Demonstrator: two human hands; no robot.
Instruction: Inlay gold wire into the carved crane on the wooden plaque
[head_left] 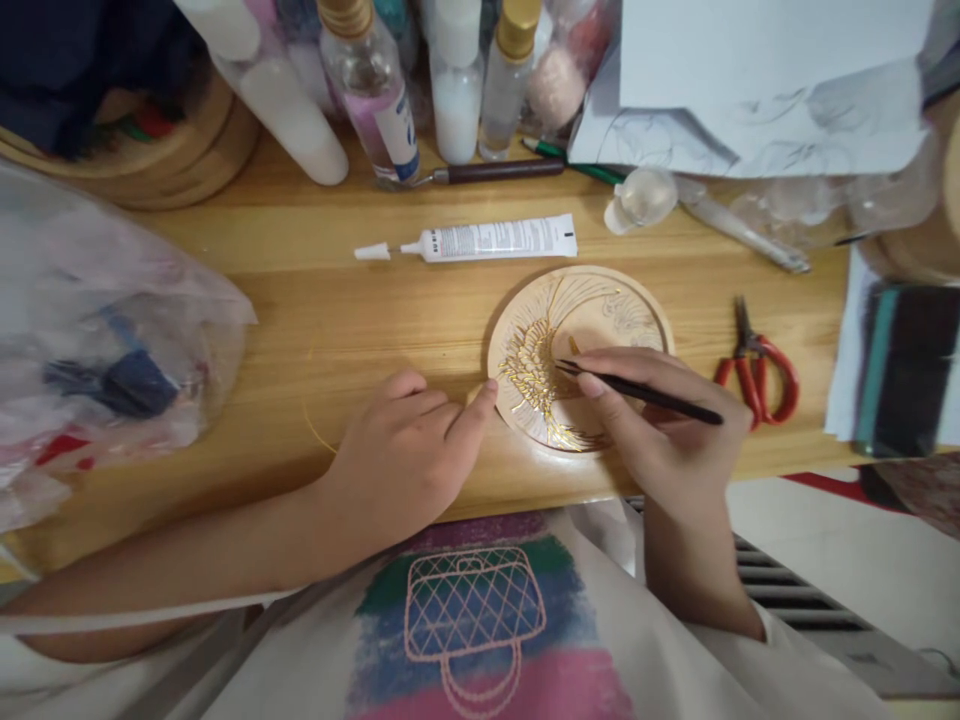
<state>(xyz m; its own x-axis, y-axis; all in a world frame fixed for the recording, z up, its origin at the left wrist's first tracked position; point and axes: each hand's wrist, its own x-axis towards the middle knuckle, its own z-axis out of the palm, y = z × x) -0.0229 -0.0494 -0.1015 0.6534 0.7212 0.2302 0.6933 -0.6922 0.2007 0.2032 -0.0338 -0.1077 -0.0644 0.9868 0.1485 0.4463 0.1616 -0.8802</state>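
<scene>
A round wooden plate [600,285] with a raised rim lies on the table, bearing a pencil drawing. Gold wire [529,365] follows part of the drawn lines at its left and bottom. My right hand [667,420] grips black tweezers [660,393], their tips over the middle of the plate close to a small gold piece [574,344]. On the table to the left, my left hand [412,450] rests palm down, one digit stretched out against the plate's rim and the others loosely bent. I see nothing held in it. A thin gold strand [319,430] curves beside its wrist.
Beyond the plate lies a white glue tube [499,240], its nozzle pointing left. Red-handled pliers [757,370] are to the right, with a phone [907,370] farther over. Bottles [375,100], a dark-handled tool [502,171] and paper sheets [772,60] line the back. A plastic bag [120,330] sits left.
</scene>
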